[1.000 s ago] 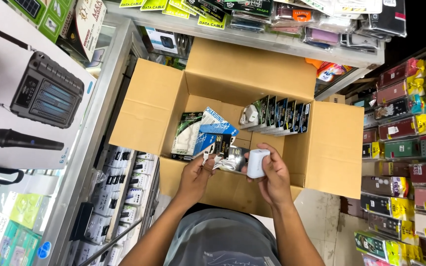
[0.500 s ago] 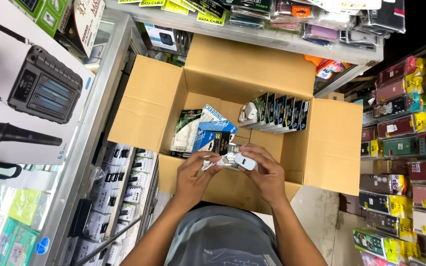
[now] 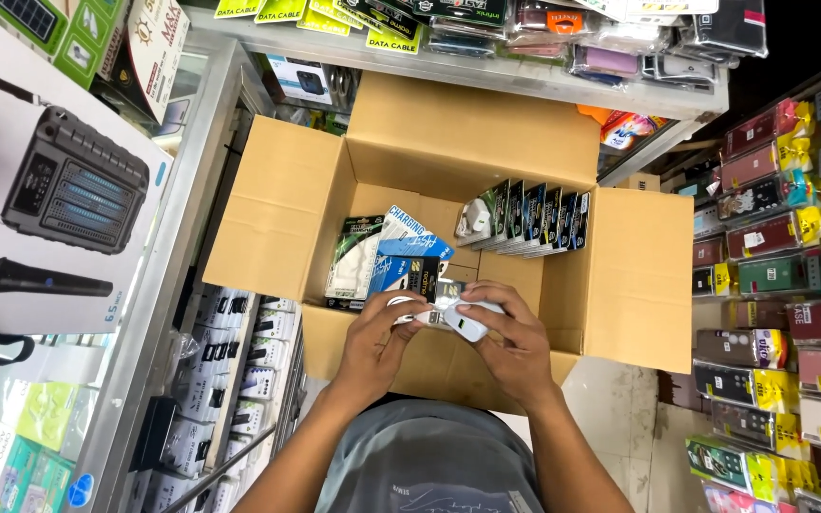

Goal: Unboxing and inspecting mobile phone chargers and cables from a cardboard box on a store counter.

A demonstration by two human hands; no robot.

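Over the near edge of an open cardboard box [image 3: 268, 204], both my hands work on a small white charger plug [image 3: 470, 326]. My right hand [image 3: 510, 347] wraps around the plug. My left hand [image 3: 377, 342] pinches a white cable [image 3: 409, 307] that leads to it. Inside the box, a row of dark packaged chargers [image 3: 529, 218] stands at the back right. A few blue, white and green packs [image 3: 387, 252] lie at the left.
A glass counter [image 3: 159, 285] with a large speaker box [image 3: 49, 190] on it runs along the left. A shelf of packaged cables [image 3: 486, 38] hangs above the box. Racks of phone cases [image 3: 772, 237] fill the right. My grey shirt [image 3: 429, 465] shows at the bottom.
My right hand turned the white plug from upright to lying flat and brought it to my left hand. Both hands now close together on plug and cable.
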